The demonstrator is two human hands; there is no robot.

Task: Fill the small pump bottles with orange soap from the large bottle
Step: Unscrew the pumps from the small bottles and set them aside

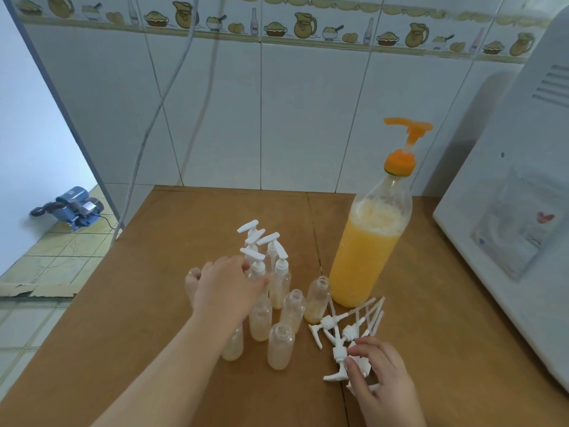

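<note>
Nearest, her right hand (377, 375) is pinching a loose white pump (340, 359); left hand (226, 286), fingers relaxed, is touching capped bottles (277, 272) on the brown table (172, 229) against tiled wall (308, 118).

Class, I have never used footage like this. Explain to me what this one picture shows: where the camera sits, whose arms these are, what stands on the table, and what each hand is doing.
The single picture comes from a camera worn on a person's head, looking down at their own bare arms. On the brown table stand a large bottle of orange soap with an orange pump, and small bottles, some uncapped, some with white pumps. The left hand reaches to a capped small bottle; its grip is not clear. The right hand pinches one loose white pump from a pile.
</note>
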